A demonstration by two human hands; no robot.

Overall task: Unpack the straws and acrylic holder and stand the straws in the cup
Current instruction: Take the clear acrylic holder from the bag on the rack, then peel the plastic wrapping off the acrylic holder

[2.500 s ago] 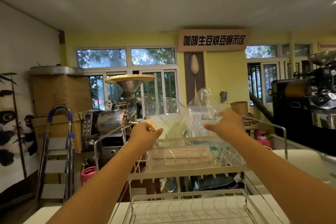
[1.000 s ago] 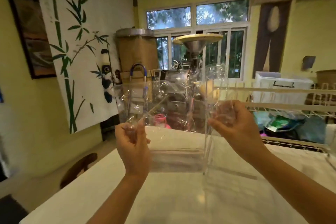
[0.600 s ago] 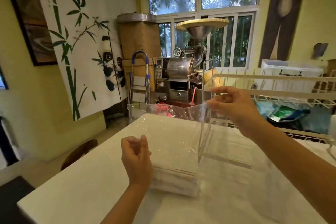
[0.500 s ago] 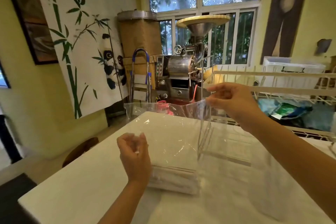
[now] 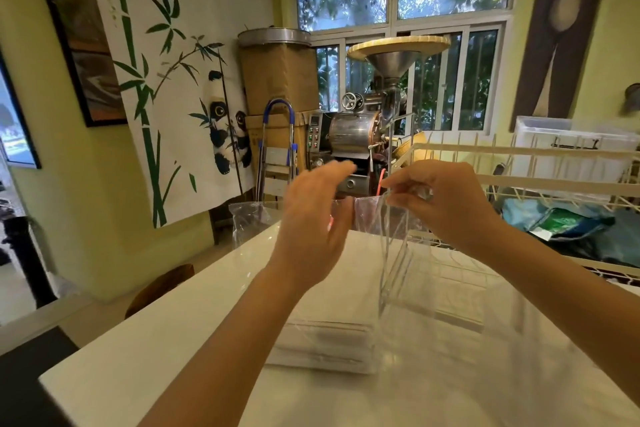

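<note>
White counter (image 5: pixel 173 350) runs away from me toward the windows, glossy, corner at lower left. On its right side behind my right arm: cream wire dish rack (image 5: pixel 519 180), upper tier level, bags and a clear lidded bin beyond it. Clear plastic bag (image 5: pixel 249 218) lies along the counter, mouth end crumpled up at the far edge, film nearly invisible over the surface apart from glare and creases. Inside or under the film, near end, just below my left forearm: flat white pack of straws (image 5: pixel 325 343), lying on its side on the counter; I cannot tell whether the film still covers it. Acrylic holder (image 5: pixel 429 288) stands upright on the counter immediately right of the straws, clear panels visible only by their edges, front corner edge rising toward my right hand. Right hand (image 5: pixel 446 201): fingers (image 5: pixel 401 199) pinched closed on the top of the clear material at that corner; bag film or acrylic rim, cannot tell which. Left hand (image 5: pixel 311 218): raised above the counter, palm turned right, fingers spread and loosely curved, gripping nothing, blurred at the tips, just beside the right hand without touching it.
</note>
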